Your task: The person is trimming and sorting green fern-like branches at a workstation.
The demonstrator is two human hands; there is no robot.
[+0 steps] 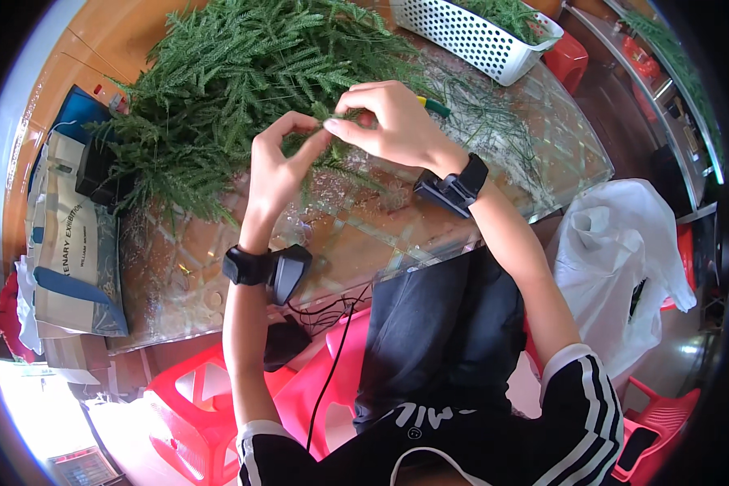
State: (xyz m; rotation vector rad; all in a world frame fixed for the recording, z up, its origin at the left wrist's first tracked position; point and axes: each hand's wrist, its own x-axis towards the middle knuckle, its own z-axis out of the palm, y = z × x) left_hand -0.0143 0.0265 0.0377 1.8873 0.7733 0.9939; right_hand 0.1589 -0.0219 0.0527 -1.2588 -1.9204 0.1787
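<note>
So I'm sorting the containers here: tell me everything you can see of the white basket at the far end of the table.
The white basket is a rectangular tray that looks like plastic, its walls pierced with rows of small holes under a smooth rolled rim. It sits upright and skewed at the far right of the glass table, holding green fern-like sprigs. Neither hand touches it.
</note>
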